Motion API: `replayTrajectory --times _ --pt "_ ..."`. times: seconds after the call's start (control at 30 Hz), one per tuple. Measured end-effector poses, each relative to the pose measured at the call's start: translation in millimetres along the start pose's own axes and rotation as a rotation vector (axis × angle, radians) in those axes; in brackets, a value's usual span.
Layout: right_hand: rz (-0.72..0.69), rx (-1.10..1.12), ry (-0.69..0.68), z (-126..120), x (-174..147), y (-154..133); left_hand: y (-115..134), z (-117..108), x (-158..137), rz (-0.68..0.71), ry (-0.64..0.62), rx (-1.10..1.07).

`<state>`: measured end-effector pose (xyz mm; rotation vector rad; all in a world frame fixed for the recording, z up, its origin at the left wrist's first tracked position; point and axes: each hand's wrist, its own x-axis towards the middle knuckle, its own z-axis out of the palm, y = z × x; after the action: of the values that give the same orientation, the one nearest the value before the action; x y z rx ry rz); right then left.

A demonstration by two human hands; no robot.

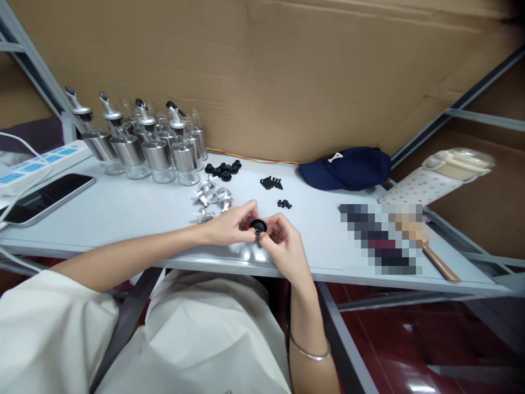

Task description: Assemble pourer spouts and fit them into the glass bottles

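Between both hands is a round pourer cap (258,225), silver-rimmed with a black stopper side facing me. My left hand (237,223) pinches it from the left, and the fingers of my right hand (283,238) close on its right edge. Just beyond my left hand lie several silver pourer tops (223,198). Black rubber stoppers (225,175) are grouped behind those. Farther right are a row of small black flip levers (271,183) and a little cluster of tiny black pieces (284,204).
Glass bottles with steel sleeves (156,156), some fitted with pourers, stand at the back left. A phone (49,198) and power strip (57,158) lie far left. To the right are a navy cap (348,168), a tumbler (438,178) and a wooden-handled brush (441,260).
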<state>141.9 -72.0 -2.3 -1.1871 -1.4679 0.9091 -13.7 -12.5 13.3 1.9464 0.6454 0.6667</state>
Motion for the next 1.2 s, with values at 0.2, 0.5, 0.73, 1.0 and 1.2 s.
replayTrajectory --times 0.2,0.5,0.73,1.0,1.2 --pt "-0.032 0.005 0.034 -0.4 1.2 1.4 -0.3 0.6 -0.2 -0.007 -0.009 -0.075" --pt "-0.046 0.185 0.153 0.7 7.0 3.7 -8.1 2.1 2.7 0.192 0.300 0.096" --pt "-0.004 0.245 0.131 0.9 6.0 4.1 -8.5 1.8 2.7 0.375 0.296 0.270" --pt "0.021 0.297 0.254 1.9 6.5 3.4 -10.5 -7.9 5.0 0.416 0.349 0.246" --pt "0.012 0.338 0.263 1.2 6.9 4.3 -15.1 -11.6 7.0 0.404 0.234 0.424"
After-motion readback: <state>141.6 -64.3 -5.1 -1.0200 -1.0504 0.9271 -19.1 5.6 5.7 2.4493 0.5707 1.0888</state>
